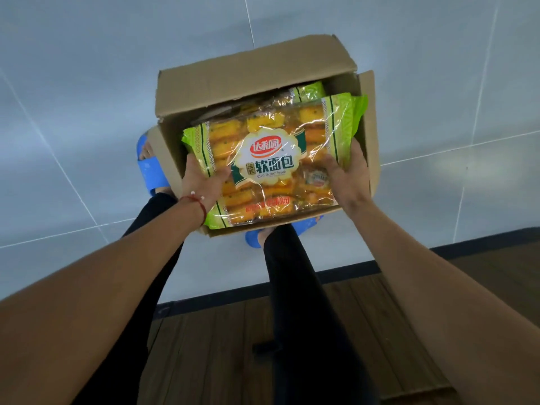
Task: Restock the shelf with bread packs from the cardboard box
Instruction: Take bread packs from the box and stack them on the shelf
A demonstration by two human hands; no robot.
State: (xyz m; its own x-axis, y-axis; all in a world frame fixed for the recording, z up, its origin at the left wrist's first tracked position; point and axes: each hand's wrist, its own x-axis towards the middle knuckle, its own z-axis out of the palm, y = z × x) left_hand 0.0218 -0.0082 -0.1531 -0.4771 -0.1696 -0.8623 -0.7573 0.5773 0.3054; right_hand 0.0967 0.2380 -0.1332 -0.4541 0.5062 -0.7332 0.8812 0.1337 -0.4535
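Tiled floor [73,141], box [233,80], gripped bread pack [271,159]

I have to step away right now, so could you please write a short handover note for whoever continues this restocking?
Left hand: gripping the left edge of the top bread pack.
Right hand: gripping the same pack's right edge.
The pack sits at the mouth of the open cardboard box on the tiled floor; at least one more pack shows behind it.
Done: box opened, top pack gripped by both hands.
Left: carry this pack to the shelf, which is not in view, then return for the rest.
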